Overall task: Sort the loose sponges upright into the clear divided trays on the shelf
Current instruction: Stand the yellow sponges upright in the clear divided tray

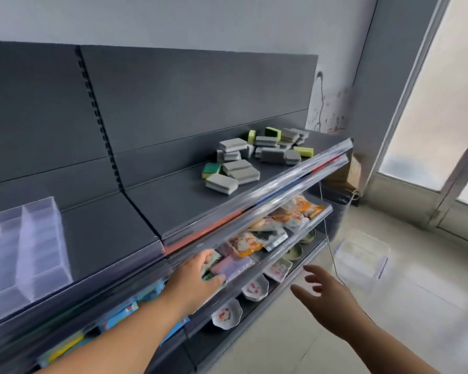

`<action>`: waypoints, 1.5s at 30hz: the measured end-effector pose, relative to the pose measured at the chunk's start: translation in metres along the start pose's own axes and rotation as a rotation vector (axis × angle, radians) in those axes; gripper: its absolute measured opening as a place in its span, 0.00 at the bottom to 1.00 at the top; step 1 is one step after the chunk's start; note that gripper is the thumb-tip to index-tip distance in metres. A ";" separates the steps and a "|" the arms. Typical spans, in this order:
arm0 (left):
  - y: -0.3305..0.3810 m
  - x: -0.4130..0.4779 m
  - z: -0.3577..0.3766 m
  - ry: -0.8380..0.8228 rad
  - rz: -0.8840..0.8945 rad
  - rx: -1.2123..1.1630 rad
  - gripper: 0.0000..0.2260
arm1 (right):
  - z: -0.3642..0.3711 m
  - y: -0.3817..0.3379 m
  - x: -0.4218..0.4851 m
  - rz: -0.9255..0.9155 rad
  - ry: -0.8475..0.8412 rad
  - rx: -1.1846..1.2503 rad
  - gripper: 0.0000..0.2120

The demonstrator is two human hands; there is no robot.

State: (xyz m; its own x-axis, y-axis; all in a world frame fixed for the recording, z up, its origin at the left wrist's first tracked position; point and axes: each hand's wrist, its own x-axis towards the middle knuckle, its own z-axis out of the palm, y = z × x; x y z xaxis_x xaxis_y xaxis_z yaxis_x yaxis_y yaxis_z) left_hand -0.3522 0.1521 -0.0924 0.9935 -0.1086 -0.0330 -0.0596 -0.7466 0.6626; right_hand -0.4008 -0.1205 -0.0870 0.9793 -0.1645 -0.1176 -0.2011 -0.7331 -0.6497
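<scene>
A clear divided tray (25, 252) stood at the left end of the top shelf (114, 233), its compartments holding nothing. The left hand (197, 276) reached to the rail of the shelf below, fingers (207, 256) loosely extended by the packets (243, 245), gripping nothing. The loose sponges (254, 155), grey, green and yellow, lay piled flat far right on the top shelf. The right hand (327, 300) hovered with fingers spread, empty. A second clear tray (362, 255) sat on the floor.

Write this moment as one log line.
sponges: loose pile, top shelf | clear divided tray: empty | left hand: open, near packets | right hand: open, midair
</scene>
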 end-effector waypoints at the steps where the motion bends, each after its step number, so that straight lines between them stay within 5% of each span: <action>1: 0.006 0.014 0.003 0.001 0.013 -0.012 0.25 | -0.003 0.001 0.010 -0.004 0.003 0.003 0.29; 16: 0.000 0.296 -0.046 0.219 0.022 -0.075 0.22 | -0.006 -0.087 0.282 -0.110 -0.012 0.071 0.25; 22: -0.002 0.382 -0.050 0.324 -0.092 0.014 0.22 | -0.013 -0.104 0.372 -0.182 -0.013 0.051 0.22; 31: 0.001 0.475 -0.029 0.260 -0.432 0.178 0.28 | -0.039 -0.112 0.521 -0.377 -0.096 0.062 0.20; 33: 0.006 0.481 -0.026 0.333 -0.504 0.154 0.29 | -0.051 -0.118 0.557 -0.424 -0.129 0.059 0.19; 39: 0.059 0.496 -0.038 0.905 -0.469 -0.008 0.26 | -0.065 -0.144 0.658 -0.550 -0.152 0.016 0.22; 45: 0.111 0.525 -0.028 0.801 -0.330 -0.295 0.24 | -0.046 -0.167 0.723 -0.542 -0.174 -0.033 0.26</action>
State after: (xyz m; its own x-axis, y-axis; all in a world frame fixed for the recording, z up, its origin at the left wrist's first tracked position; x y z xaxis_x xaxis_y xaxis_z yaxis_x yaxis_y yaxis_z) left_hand 0.1660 0.0308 -0.0156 0.7324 0.6504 0.2014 0.1570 -0.4491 0.8796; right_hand 0.3398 -0.1470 -0.0287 0.9312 0.3498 0.1019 0.3330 -0.7033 -0.6281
